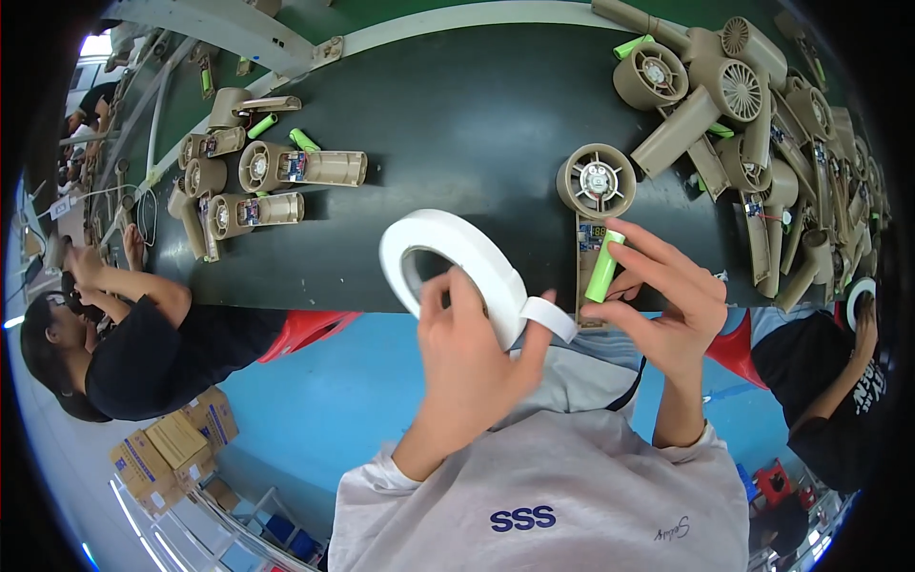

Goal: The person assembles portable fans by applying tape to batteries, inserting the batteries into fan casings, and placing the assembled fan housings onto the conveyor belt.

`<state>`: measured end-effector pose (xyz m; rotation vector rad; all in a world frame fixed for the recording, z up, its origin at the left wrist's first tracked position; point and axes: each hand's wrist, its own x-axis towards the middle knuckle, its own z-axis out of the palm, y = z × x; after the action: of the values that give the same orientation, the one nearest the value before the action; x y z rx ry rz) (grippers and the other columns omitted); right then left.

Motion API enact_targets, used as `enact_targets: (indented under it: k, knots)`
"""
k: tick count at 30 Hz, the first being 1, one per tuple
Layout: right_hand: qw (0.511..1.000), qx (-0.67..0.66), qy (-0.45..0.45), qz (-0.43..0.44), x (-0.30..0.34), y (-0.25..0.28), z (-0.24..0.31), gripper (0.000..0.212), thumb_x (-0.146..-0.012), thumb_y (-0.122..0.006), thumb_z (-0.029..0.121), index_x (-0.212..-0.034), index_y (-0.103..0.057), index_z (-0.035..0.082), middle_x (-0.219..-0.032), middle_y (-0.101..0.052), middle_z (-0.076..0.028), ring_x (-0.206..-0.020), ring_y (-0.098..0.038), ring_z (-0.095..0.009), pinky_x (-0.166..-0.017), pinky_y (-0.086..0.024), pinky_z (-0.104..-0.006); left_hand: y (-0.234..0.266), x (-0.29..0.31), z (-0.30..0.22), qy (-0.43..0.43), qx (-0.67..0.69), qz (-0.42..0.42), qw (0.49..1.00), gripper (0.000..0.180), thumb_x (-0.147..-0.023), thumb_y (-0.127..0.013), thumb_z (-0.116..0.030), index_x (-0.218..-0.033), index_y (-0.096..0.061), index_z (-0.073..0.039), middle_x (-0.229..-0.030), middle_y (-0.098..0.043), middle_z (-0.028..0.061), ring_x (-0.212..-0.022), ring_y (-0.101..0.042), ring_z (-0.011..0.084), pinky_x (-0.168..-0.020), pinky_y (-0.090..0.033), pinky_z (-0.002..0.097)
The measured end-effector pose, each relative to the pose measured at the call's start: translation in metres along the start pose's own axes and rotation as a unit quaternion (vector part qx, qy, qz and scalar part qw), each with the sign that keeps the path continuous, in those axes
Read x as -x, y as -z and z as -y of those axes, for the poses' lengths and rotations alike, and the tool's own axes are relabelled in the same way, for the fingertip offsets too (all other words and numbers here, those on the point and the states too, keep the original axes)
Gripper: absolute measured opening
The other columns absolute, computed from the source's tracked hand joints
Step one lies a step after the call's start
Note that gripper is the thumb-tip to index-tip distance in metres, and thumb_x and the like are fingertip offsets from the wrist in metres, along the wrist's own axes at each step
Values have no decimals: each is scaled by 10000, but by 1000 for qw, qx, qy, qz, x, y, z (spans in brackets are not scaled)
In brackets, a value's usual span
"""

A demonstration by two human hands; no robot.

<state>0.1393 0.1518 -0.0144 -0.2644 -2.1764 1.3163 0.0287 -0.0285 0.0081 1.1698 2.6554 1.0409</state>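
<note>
My left hand (477, 367) grips a large roll of white tape (474, 250), with fingers through its centre hole. A short curled strip of white tape (550, 318) sits at the thumb tip. Between the thumb and fingers of my right hand (681, 310) is a green cylindrical battery (604, 267), tilted slightly. The battery is just over the open handle of a beige handheld fan housing (597, 183), which lies at the table's near edge. Its round fan end points away from me, and a small blue circuit board shows in the handle, partly hidden by the battery and fingers.
The dark table (457, 114) carries a heap of beige fan housings (739, 91) on the right and several opened ones (329, 167) on the left, with loose green batteries (303, 140). People sit on both sides. Cardboard boxes (172, 443) stand on the floor at left.
</note>
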Motion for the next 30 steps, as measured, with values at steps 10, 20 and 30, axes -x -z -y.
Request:
enact_targets:
  k: [10, 20, 30]
  knots:
    - [995, -82, 25, 46, 5, 0, -15, 626, -647, -971, 123, -1134, -655, -111, -774, -717, -123, -891, -738, -264, -1010, -533, -487, 15, -7, -3, 129, 235, 151, 951, 434, -872, -641, -129, -1212, -530, 118, -1223, -536, 276, -902, -553, 402, -829, -425, 447]
    - [982, -104, 144, 64, -6, 0, -24, 625, -606, -980, 173, -1102, -659, -30, -1045, -738, -308, -612, -685, -173, -556, -439, -252, 16, -19, -4, 48, 281, 298, 911, 710, -800, -561, 7, -1390, -218, 204, -1107, -557, 341, -975, -590, 536, -828, -496, 530]
    - [983, -87, 138, 88, -7, 1, -17, 537, -646, -958, 217, -1053, -720, -38, -1028, -737, -312, -616, -714, -186, -587, -473, -249, 14, -19, -6, 56, 292, 341, 892, 703, -773, -557, 16, -1346, -201, 216, -867, -601, 308, -806, -598, 516, -745, -473, 533]
